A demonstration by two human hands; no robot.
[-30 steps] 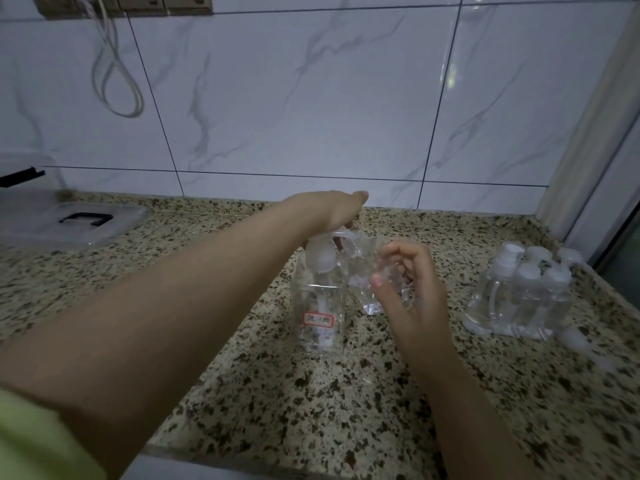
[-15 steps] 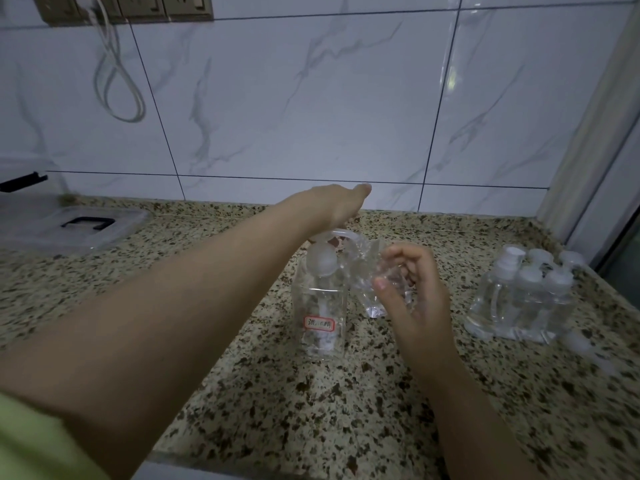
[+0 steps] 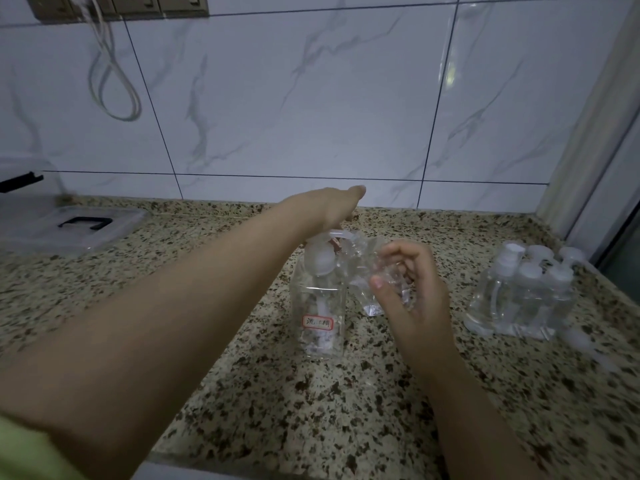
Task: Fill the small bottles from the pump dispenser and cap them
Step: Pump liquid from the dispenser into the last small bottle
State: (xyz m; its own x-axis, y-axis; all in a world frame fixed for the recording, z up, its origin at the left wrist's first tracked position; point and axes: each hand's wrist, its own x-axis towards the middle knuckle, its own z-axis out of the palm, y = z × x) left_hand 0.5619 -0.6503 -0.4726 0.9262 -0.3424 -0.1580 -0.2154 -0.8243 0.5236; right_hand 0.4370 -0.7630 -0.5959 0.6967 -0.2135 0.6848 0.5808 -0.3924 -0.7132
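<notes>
I see the speckled stone table (image 3: pixel 277 410) running back to a tiled wall (image 3: pixel 311 98), where a looped white cord (image 3: pixel 114 81) hangs from sockets at the upper left. At the table's far left corner lies a clear plastic box lid (image 3: pixel 62 226) with a black handle. Near the far right edge stands a tight cluster of small bottles (image 3: pixel 523 296), all clear with pale caps, well apart from both hands.

The pump dispenser (image 3: pixel 320 306) stands upright near the middle of the table, clear-walled, with a red-framed label low on its front. My left hand (image 3: pixel 329 207) reaches over it from the left, fingers straight and relaxed, the palm resting on top of the pump head; nothing is gripped in it. The spout points right.

My right hand (image 3: pixel 415 292) sits just right of the dispenser, fingers and thumb curled round a clear small bottle (image 3: pixel 372 278), held off the table and tilted, its mouth up by the spout. The bottle is so transparent and blurred here that I cannot tell whether the mouth touches the spout, or how much liquid is inside.
</notes>
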